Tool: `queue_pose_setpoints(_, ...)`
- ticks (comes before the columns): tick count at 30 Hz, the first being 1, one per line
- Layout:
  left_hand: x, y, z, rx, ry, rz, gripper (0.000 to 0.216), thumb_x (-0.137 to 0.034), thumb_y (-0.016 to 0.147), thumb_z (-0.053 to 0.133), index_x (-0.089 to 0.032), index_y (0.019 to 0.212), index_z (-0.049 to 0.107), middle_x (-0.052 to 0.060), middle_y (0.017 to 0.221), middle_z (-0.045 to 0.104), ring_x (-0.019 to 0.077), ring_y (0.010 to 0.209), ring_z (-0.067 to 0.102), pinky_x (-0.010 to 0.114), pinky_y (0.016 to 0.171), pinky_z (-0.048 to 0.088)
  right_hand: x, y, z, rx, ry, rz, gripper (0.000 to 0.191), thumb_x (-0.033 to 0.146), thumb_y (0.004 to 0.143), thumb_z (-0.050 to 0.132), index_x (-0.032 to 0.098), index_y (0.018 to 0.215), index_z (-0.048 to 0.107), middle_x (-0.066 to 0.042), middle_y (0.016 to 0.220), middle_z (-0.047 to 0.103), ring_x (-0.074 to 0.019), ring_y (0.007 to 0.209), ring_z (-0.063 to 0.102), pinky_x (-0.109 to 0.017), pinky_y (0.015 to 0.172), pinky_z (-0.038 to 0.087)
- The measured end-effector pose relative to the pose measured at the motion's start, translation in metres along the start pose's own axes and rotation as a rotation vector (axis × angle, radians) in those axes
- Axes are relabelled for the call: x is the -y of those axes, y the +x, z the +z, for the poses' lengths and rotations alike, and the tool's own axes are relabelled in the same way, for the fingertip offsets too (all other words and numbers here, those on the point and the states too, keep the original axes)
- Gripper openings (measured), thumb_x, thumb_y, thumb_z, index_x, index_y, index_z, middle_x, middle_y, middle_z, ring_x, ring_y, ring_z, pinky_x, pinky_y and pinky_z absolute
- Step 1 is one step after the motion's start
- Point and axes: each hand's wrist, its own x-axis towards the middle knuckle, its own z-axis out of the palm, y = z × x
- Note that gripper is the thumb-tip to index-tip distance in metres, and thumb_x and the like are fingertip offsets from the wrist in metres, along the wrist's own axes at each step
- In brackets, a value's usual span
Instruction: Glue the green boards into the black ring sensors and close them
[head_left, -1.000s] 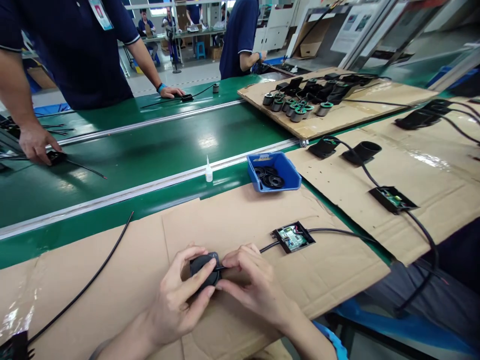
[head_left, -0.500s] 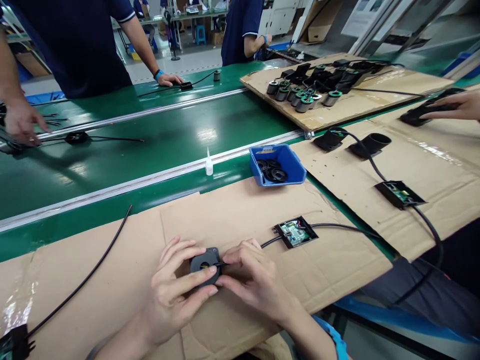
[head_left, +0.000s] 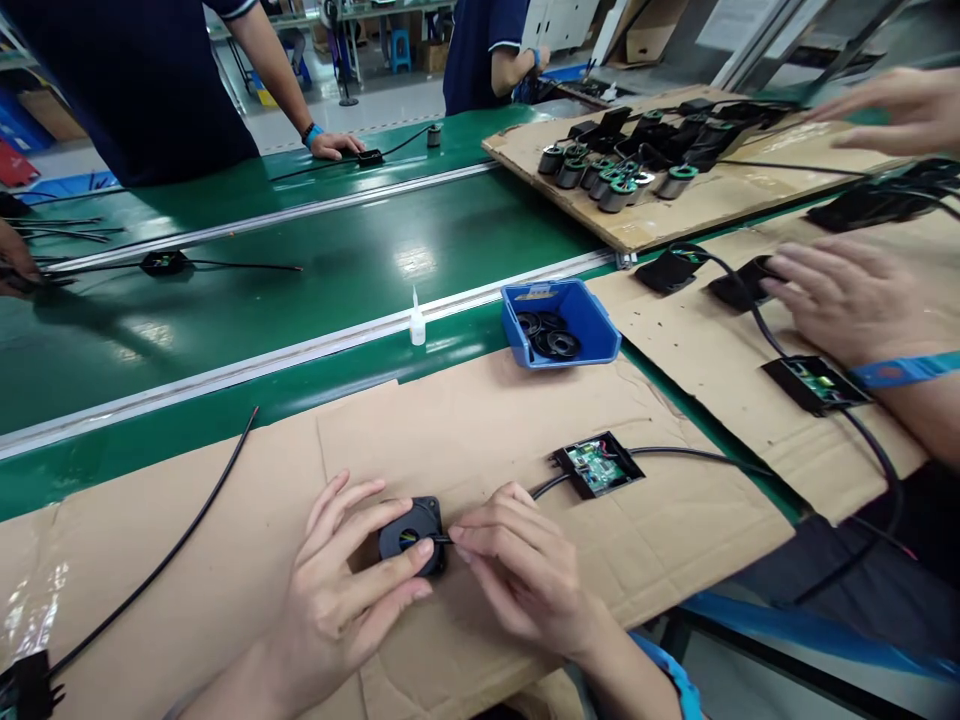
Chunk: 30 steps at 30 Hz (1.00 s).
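My left hand (head_left: 341,590) is closed around a black round plastic housing (head_left: 421,518) with a square-cornered flange and an opening in its middle. Thin coloured wires show inside that opening. Just right of it, my right hand (head_left: 525,575) pinches a black cable (head_left: 551,487) where it enters the housing's side. The cable leads from beneath my right hand to an open black box with a green circuit board (head_left: 598,465). Both hands rest low over the cardboard sheet (head_left: 465,420).
A blue bin (head_left: 566,345) of black rings and a white dropper bottle (head_left: 418,322) stand beyond the cardboard. At right, a co-worker's hand (head_left: 851,300) is over black parts near another boxed board (head_left: 814,383). Motor-like cylinders (head_left: 615,190) crowd a farther board. Another cable (head_left: 169,560) lies left.
My right hand has shifted slightly right along the cable, away from the housing. The co-worker's hands at right have reached farther into view. The person at far left has drawn a hand leftward.
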Motion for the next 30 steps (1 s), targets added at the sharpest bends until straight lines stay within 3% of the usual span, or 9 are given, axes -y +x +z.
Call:
queue_pose_setpoints(7,-0.001,0.0,0.0,0.005,0.016,0.016,0.026,-0.018,0.085,0.071,-0.028,0.109,0.071,0.007,0.118,0.069,0.0296,0.12,0.056,0.063,0.105,0.04,0.001,-0.002,-0.002,0.013,-0.004,-0.002,0.023,0.0,0.084,0.054,0.017,0.098,0.06,-0.007,0.08,0.07,-0.0172,0.066,0.06,-0.034,0.06,0.041)
queue_pose_setpoints(17,0.007,0.008,-0.005,0.123,0.058,0.122,0.019,-0.028,0.089,0.067,-0.027,0.108,0.07,0.006,0.116,0.072,0.0275,0.122,0.057,0.06,0.11,0.038,0.0,-0.001,-0.004,0.029,-0.007,0.007,0.022,0.002,0.085,0.054,0.018,0.098,0.062,-0.006,0.079,0.071,-0.0173,0.065,0.062,-0.034,0.059,0.041)
queue_pose_setpoints(23,0.013,0.008,-0.002,0.184,0.069,0.216,0.046,-0.054,0.082,0.069,-0.021,0.115,0.067,0.013,0.12,0.069,0.0347,0.125,0.055,0.069,0.109,0.034,0.001,0.001,-0.006,0.026,-0.035,0.009,0.023,0.002,0.084,0.053,0.018,0.099,0.062,-0.006,0.081,0.071,-0.0169,0.065,0.06,-0.034,0.059,0.04)
queue_pose_setpoints(26,0.018,0.006,0.001,0.178,-0.01,0.203,0.033,-0.031,0.085,0.072,-0.021,0.116,0.066,0.015,0.122,0.065,0.0337,0.125,0.056,0.065,0.103,0.045,0.006,0.001,-0.008,0.011,-0.11,0.018,0.024,0.004,0.084,0.055,0.019,0.102,0.063,-0.008,0.09,0.071,-0.0198,0.074,0.062,-0.038,0.065,0.045)
queue_pose_setpoints(28,0.021,0.003,0.005,0.145,-0.07,0.176,0.029,-0.017,0.086,0.07,-0.019,0.115,0.066,0.016,0.122,0.063,0.0297,0.121,0.06,0.05,0.096,0.056,0.015,-0.002,-0.008,-0.07,-0.223,0.054,0.025,0.006,0.084,0.057,0.02,0.103,0.063,-0.01,0.093,0.068,-0.0228,0.08,0.062,-0.04,0.07,0.049)
queue_pose_setpoints(30,0.021,-0.001,0.009,0.1,-0.109,0.146,0.029,-0.011,0.085,0.068,-0.017,0.113,0.067,0.016,0.119,0.061,0.0255,0.113,0.065,0.037,0.087,0.062,0.025,-0.006,-0.006,-0.122,-0.254,0.158,0.018,0.008,0.086,0.057,0.02,0.098,0.062,-0.008,0.085,0.063,-0.0208,0.075,0.061,-0.035,0.064,0.051)
